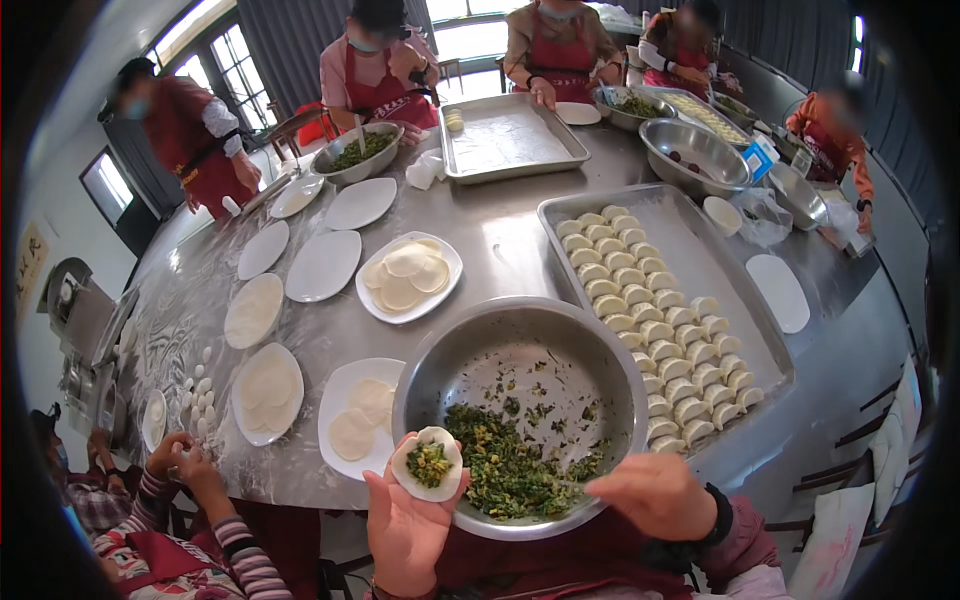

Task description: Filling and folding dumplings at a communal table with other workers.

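My left hand (409, 532) lies palm up at the near left rim of a large stainless steel bowl (517, 326). On its fingers rests a round dough wrapper (433, 494), unfolded, with a heap of chopped green and yellow filling (428, 463) in its middle. More of that filling (502, 465) covers the near side of the bowl. Over the bowl's right rim, my right hand (660, 495) grips a thin utensil (571, 486) whose end is down in the filling; its shape is mostly hidden.
Right of the bowl, a metal tray (720, 285) carries rows of folded dumplings (660, 330). Plates of wrappers (405, 274) stand to the left, one plate (341, 382) partly behind the bowl. A co-worker's hands (187, 465) are near dough pieces (201, 397). Other people stand around the steel table.
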Motion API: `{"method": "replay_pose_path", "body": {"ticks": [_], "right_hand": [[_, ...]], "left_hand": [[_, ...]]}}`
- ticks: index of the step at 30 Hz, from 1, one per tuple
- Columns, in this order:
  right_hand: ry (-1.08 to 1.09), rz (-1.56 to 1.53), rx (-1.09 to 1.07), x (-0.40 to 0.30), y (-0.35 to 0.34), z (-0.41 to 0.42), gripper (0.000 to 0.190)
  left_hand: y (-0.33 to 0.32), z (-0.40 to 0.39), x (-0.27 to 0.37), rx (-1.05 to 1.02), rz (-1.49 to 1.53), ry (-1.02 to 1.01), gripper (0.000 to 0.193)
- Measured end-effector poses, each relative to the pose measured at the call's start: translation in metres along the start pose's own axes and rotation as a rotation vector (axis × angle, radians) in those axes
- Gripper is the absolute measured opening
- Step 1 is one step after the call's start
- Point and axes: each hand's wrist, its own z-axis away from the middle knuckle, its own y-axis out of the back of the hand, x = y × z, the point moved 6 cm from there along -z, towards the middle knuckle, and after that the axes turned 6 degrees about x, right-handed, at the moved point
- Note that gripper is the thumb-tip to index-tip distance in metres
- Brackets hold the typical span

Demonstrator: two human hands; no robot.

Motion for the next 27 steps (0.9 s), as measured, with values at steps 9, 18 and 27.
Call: {"method": "replay_pose_path", "body": {"ticks": [9,18,27], "right_hand": [[0.255,0.299,-0.345,-0.020,-0.043,0.013,0.041],[0.393,0.472,0.175,-0.028,-0.024,-0.016,0.024],[0.544,0.346,0.216,-0.027,-0.049,-0.016,0.012]], "left_hand": [[-0.034,0.007,-0.014,-0.138,-0.063,0.140,0.077],[-0.054,0.015,-0.031,-0.232,-0.041,0.217,0.078],[-0.056,0.018,-0.039,-0.237,-0.111,0.274,0.080]]}}
